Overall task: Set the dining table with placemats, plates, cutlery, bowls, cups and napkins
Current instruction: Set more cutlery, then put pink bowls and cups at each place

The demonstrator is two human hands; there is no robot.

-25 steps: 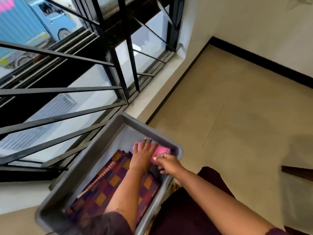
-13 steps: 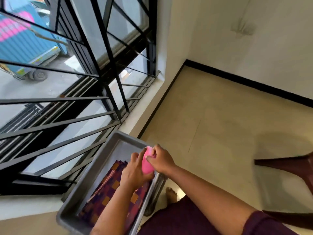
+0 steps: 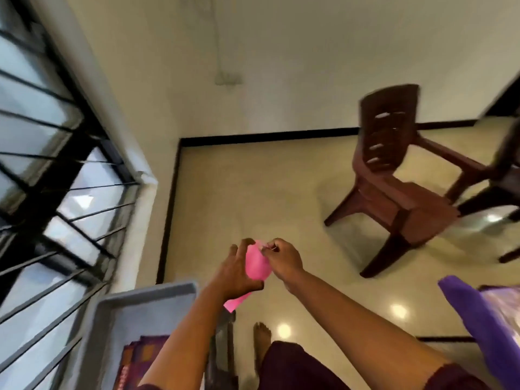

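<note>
A pink napkin [image 3: 256, 266] is held up in the air between both hands, above the floor and to the right of the grey bin. My left hand [image 3: 235, 273] grips it from the left, with the lower corner of the napkin hanging out under the palm. My right hand [image 3: 282, 258] pinches its top edge. The grey plastic bin [image 3: 146, 298] sits at the lower left and holds checked purple and orange placemats [image 3: 140, 358], partly hidden by my left forearm.
A barred window [image 3: 56, 192] runs along the left wall. A dark brown plastic chair [image 3: 399, 187] stands on the tiled floor at the right. Purple cloth [image 3: 475, 319] shows at the right edge. My bare foot [image 3: 261, 337] is beside the bin's stand.
Both hands have lifted the pink napkin out of the bin and moved it right. My head has turned right, bringing the chair and purple cloth into view.
</note>
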